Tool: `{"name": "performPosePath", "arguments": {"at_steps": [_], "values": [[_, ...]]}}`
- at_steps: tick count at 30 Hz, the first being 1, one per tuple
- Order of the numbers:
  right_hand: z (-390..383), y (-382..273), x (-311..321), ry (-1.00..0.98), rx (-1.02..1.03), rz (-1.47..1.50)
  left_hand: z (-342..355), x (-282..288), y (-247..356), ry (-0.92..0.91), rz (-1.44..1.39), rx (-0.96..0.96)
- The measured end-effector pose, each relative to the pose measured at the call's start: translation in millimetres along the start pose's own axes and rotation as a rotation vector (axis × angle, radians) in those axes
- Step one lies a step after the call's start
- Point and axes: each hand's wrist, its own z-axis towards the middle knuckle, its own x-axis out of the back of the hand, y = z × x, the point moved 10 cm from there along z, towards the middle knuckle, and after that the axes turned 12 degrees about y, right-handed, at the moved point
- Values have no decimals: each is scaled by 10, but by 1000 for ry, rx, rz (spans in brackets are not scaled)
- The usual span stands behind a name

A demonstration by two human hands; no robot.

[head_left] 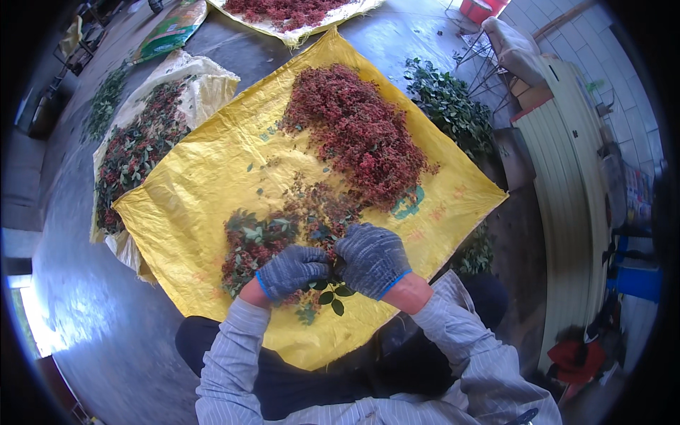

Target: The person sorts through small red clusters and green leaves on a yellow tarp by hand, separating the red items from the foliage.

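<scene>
My left hand point(292, 271), in a grey knit glove with a blue cuff, is closed around a leafy sprig point(334, 294). Green leaves of the sprig hang below the fingers. Close beside it, my right hand point(373, 259), gloved the same way, has its fingers curled and pinched at the sprig's upper part; the exact grip is hidden. Both hands are over a yellow woven sheet point(205, 177). A pile of red berry clusters mixed with leaves point(244, 248) lies by my left hand. Farther off is a large heap of red berry clusters point(361, 134), with loose bits scattered between.
To the left, a pale sack point(212, 88) bears leafy berry sprigs. Green leaves point(450, 103) are heaped on the floor at right, beside a long pale ridged panel point(567, 184). Another sheet with red berries point(290, 14) lies at the far edge, near a red bucket point(476, 10).
</scene>
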Motion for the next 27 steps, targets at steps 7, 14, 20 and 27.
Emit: {"name": "performPosePath", "arguments": {"at_steps": [7,14,20,27], "values": [[7,611,79,-20,-176,-139,-198,107,264,37,-9,-145],[-150,986,302,74,-413,-42,-90,349,52,156,-175,-15],[-129,922,260,77,-527,222,6,244,-63,143,-425,46],[-71,681,385,89,-394,359,84,20,-141,197,-552,134]]}}
